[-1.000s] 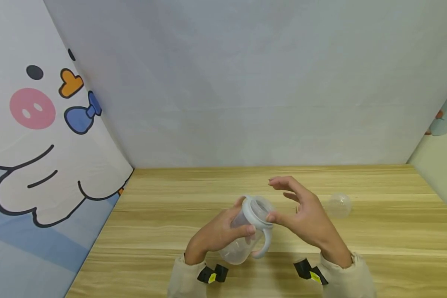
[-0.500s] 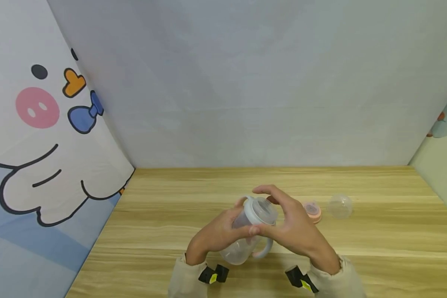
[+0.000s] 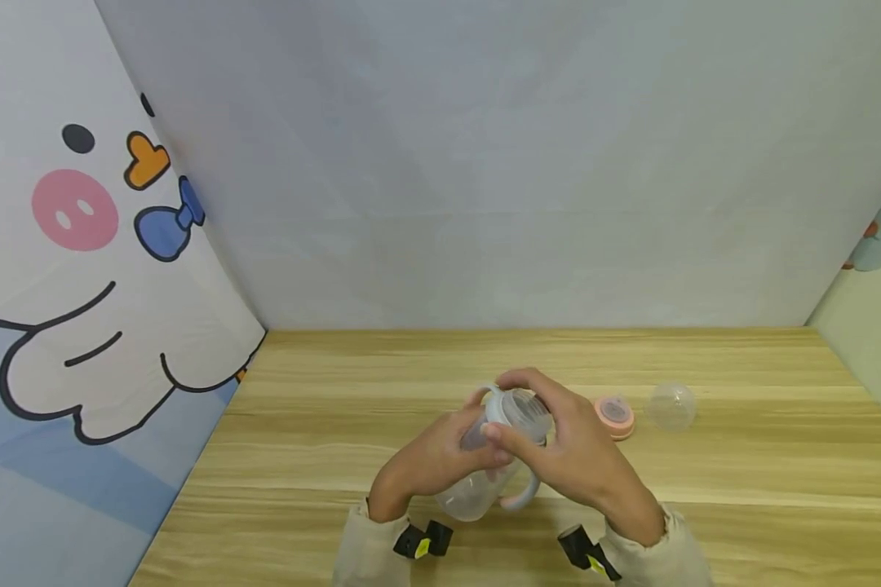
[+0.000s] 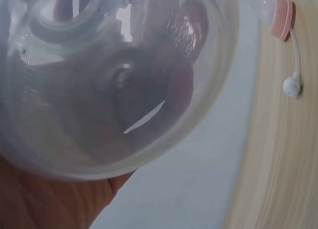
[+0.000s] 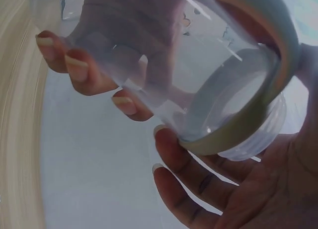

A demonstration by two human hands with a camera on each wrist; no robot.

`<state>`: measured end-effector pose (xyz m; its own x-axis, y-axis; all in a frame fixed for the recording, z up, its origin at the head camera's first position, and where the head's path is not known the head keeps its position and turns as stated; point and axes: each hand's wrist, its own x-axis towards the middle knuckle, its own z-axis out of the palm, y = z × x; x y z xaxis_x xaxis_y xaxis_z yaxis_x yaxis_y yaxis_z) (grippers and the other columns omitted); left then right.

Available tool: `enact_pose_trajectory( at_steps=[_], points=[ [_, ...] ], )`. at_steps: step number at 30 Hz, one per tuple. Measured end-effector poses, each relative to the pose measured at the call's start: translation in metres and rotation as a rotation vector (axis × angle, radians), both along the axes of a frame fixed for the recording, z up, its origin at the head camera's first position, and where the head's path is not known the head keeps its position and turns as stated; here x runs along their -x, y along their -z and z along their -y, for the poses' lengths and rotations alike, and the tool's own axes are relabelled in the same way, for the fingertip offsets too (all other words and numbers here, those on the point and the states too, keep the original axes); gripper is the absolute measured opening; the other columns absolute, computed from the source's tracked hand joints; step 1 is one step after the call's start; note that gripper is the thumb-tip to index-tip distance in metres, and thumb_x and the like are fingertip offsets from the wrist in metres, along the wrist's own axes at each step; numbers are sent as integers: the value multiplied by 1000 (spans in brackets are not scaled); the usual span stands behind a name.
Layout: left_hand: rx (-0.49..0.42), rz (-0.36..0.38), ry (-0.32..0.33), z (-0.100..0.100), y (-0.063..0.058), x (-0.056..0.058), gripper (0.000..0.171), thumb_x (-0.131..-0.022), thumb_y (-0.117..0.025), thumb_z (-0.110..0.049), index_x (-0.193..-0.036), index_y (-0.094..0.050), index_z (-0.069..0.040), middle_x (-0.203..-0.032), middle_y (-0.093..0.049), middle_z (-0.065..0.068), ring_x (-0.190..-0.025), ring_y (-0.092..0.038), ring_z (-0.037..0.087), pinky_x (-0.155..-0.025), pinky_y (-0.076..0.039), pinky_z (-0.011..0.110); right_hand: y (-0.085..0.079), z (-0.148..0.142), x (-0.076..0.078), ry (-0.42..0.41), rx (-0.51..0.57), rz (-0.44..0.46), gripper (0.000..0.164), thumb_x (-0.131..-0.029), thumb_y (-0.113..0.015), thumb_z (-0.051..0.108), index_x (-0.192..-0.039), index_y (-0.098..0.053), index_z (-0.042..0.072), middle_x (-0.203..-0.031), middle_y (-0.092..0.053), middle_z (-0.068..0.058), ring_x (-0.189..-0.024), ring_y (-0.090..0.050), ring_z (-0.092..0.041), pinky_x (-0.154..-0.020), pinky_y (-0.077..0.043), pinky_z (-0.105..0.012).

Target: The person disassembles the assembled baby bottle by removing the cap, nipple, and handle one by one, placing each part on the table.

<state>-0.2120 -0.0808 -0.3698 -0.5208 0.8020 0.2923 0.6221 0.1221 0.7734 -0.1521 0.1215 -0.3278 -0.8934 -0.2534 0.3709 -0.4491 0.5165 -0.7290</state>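
Observation:
A clear baby bottle (image 3: 464,499), tilted with its threaded neck (image 3: 526,412) pointing up and right, is held above the table. My left hand (image 3: 433,456) grips its body, thumb on the near side; its fingers show through the plastic in the left wrist view. Around the bottle below the neck sits a pale ring with two handles (image 3: 523,494). My right hand (image 3: 583,452) holds the ring from the neck side, thumb in front and fingers behind. In the right wrist view the ring (image 5: 233,134) lies at those fingertips.
On the wooden table (image 3: 741,473), right of the hands, lies a pink collar with a nipple (image 3: 614,416). Beside it is a clear domed cap (image 3: 671,407). A straw with a white weighted end (image 4: 291,86) hangs from the collar. A pale cloth wall (image 3: 529,204) stands behind.
My right hand has moved left and closed round the ring, its thumb now on the front. More of the neck's threads show above the ring. The pink collar has come into view.

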Motion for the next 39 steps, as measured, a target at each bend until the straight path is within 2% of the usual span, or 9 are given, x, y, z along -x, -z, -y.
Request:
enact_pose_trajectory(
  at_steps=[2, 9, 18, 22, 25, 28, 31, 35, 39],
  points=[
    [4, 5, 0, -1, 0, 1, 66, -102, -42, -63, -134, -57, -7, -100, -76, 9, -101, -70, 3, -130, -2, 46, -1, 0, 0, 6, 2, 4, 40, -93, -72, 34, -129, -60, 22, -128, -69, -1, -107, -69, -18, -83, -56, -34],
    [9, 17, 2, -3, 2, 4, 64, -101, -43, -63, -129, -59, -9, -88, -75, 8, -86, -69, -2, -129, -2, 51, -3, 1, 1, 19, 10, 47, 38, -94, -71, 38, -128, -61, 25, -128, -69, 1, -107, -69, -16, -84, -56, -33],
    [2, -28, 16, -5, 2, 5, 63, -103, -39, -62, -130, -58, -8, -78, -72, 8, -78, -69, -1, -129, -1, 50, -3, -2, 4, 41, 60, 64, 36, -93, -72, 35, -125, -64, 21, -120, -71, -4, -81, -65, -10, -67, -55, -24],
    [14, 5, 7, -6, 1, 6, 65, -103, -39, -63, -136, -55, -10, -84, -73, 7, -84, -70, -1, -123, -32, 38, -3, -4, 5, 53, 74, 48, 35, -93, -74, 32, -125, -64, 21, -124, -70, -6, -83, -67, -12, -66, -56, -24],
    [36, 66, -23, -6, -1, 5, 69, -100, -40, -67, -143, -50, -14, -97, -74, 8, -94, -69, 3, -103, -50, 30, -2, -6, 5, 64, 78, 32, 35, -92, -74, 31, -124, -65, 21, -124, -70, -6, -84, -68, -13, -67, -56, -24],
    [51, 85, -38, -6, -2, 5, 71, -99, -41, -69, -146, -49, -17, -111, -72, 8, -108, -67, 8, -101, -51, 28, -2, -7, 6, 72, 76, 19, 34, -92, -74, 31, -124, -65, 22, -123, -71, -5, -84, -68, -12, -66, -56, -24],
    [53, 95, -38, -6, -2, 4, 73, -98, -41, -70, -146, -48, -16, -115, -71, 10, -104, -66, 7, -95, -53, 26, -2, -7, 7, 75, 79, 13, 34, -92, -74, 31, -123, -66, 21, -122, -71, -4, -82, -67, -11, -66, -56, -24],
    [46, 177, -53, -7, 0, 3, 67, -98, -47, -67, -134, -56, -12, -102, -70, 12, -80, -66, 3, -78, -58, 25, -3, -8, 8, 82, 93, -3, 33, -91, -75, 30, -122, -66, 21, -118, -72, -3, -80, -66, -10, -64, -56, -25],
    [34, 247, -75, -8, 1, 2, 59, -98, -53, -61, -123, -60, -8, -96, -68, 13, -75, -65, 3, -71, -59, 27, -3, -11, 9, 84, 100, -40, 32, -92, -75, 27, -123, -66, 21, -109, -72, -1, -80, -65, -11, -61, -56, -25]
  ],
)
